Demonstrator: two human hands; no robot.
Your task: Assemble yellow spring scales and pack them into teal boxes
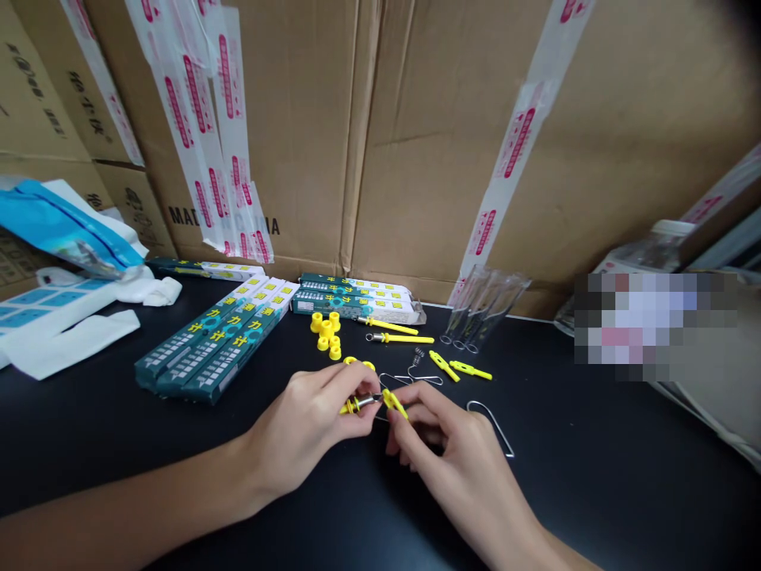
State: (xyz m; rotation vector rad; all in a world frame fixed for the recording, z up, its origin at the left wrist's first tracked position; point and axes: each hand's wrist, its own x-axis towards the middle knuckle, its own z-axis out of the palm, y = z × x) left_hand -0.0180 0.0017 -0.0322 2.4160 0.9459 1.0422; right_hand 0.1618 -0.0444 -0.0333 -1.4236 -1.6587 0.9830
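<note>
My left hand (pixel 321 420) pinches a yellow plastic rod with a metal spring (pixel 360 404), its spring end turned toward my right hand. Between the fingertips of my right hand (pixel 452 452) is a small yellow slotted plastic piece (pixel 395 403), close to the spring end; whether the two are hooked together I cannot tell. Just beyond the hands lie bent wire hooks (pixel 425 381), a loose spring (pixel 418 357) and two similar yellow pieces (pixel 444 365). Further back are two yellow rods with springs (pixel 404 339) and several yellow caps (pixel 326 327).
Green-and-white boxes (pixel 219 337) lie at the left, more boxes (pixel 357 297) at the back. Clear tubes (pixel 484 309) stand by the cardboard wall (pixel 440 159). A wire hook (pixel 492 428) lies right of my right hand. Blue-and-white packaging (pixel 65 238) is far left, a plastic bottle (pixel 654 246) far right.
</note>
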